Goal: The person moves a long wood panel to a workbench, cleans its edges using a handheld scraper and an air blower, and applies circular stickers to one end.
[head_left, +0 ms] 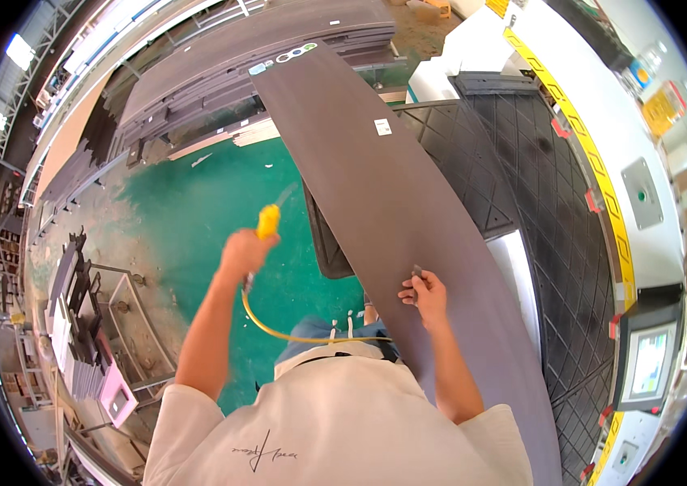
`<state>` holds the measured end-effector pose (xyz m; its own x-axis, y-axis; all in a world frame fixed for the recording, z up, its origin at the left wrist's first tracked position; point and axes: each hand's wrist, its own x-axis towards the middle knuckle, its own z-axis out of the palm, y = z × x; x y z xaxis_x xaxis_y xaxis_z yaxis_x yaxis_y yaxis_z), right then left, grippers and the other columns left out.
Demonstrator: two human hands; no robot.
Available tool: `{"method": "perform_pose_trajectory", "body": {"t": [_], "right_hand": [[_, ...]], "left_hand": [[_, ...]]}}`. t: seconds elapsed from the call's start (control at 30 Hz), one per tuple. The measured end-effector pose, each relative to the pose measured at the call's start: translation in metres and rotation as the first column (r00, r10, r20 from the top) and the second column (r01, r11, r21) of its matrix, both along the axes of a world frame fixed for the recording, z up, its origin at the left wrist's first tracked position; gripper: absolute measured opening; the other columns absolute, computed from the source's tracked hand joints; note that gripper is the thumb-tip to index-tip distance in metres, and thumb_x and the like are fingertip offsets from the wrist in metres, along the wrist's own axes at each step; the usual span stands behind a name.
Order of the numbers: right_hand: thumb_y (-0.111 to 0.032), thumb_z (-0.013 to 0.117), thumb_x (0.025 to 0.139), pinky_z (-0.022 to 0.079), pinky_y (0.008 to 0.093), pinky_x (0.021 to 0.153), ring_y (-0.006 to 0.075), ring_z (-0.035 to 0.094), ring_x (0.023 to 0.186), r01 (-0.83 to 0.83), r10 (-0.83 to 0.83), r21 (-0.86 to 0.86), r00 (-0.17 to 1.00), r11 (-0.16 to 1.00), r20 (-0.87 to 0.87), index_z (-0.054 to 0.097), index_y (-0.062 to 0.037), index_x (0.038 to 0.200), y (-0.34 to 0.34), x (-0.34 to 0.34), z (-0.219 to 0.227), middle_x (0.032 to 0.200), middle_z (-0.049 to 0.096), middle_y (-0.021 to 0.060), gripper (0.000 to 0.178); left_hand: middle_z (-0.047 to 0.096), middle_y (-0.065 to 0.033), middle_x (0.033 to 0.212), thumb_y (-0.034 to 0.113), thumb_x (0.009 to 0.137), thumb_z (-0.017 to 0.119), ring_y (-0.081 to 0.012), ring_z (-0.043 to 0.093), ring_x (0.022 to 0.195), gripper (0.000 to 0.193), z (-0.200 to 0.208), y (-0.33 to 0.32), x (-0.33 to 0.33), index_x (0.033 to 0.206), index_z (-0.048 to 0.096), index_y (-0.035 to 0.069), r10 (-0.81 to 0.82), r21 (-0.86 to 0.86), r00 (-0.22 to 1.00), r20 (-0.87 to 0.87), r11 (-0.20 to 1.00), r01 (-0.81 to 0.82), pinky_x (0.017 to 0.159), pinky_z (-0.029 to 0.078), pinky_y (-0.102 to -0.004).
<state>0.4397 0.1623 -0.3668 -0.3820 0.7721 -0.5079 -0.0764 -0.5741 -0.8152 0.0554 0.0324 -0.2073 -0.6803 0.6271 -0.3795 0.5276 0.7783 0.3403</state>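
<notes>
My left hand (245, 255) is wrapped round a yellow air blow gun (269, 219), held out over the green floor to the left of the board. Its thin nozzle is blurred. From below my fist a yellow hose (279, 334) curves down and across my waist. A long dark brown board (384, 186) lies lengthwise in front of me and along my right side, bearing a small white label (382, 127). Over it, my right hand (428, 298) pinches a small dark piece (417, 270) between thumb and fingers; its kind cannot be made out.
Stacked brown boards (254, 53) lie at the far left. Black ribbed machine bed (542, 178) runs along the right, edged by a white machine body with a yellow strip (582, 134) and a screen (649, 362). At left stands a metal frame (139, 324) beside dark offcuts.
</notes>
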Motion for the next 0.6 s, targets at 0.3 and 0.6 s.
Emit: {"method": "perform_pose_trajectory", "body": {"t": [0.3,0.6], "right_hand": [[-0.015,0.058,0.106,0.057,0.0318,0.054,0.0219,0.073,0.067,0.09,-0.091,0.011,0.986,0.996,0.142,0.061,-0.0001,0.119,0.048,-0.084,0.002,0.093,0.073,0.0124,0.021],[-0.014,0.063,0.103,0.06,0.0329,0.061,0.0224,0.074,0.074,0.56,-0.54,-0.011,0.804,0.829,0.25,0.064,0.0024,0.117,0.08,-0.131,0.011,0.094,0.073,0.0131,0.022]], "left_hand": [[0.062,-0.0091,0.059,0.05,0.09,0.071,-0.0216,0.06,0.048,0.053,-0.01,0.099,-0.165,0.07,0.066,0.001,0.115,0.137,0.97,0.214,0.98,-0.146,0.05,0.048,-0.0378],[0.066,-0.0107,0.066,0.067,0.089,0.062,-0.0248,0.065,0.064,0.067,-0.019,0.168,-0.103,0.072,0.07,0.002,-0.647,0.001,0.326,0.69,0.451,0.893,0.065,0.051,-0.0401]]}}
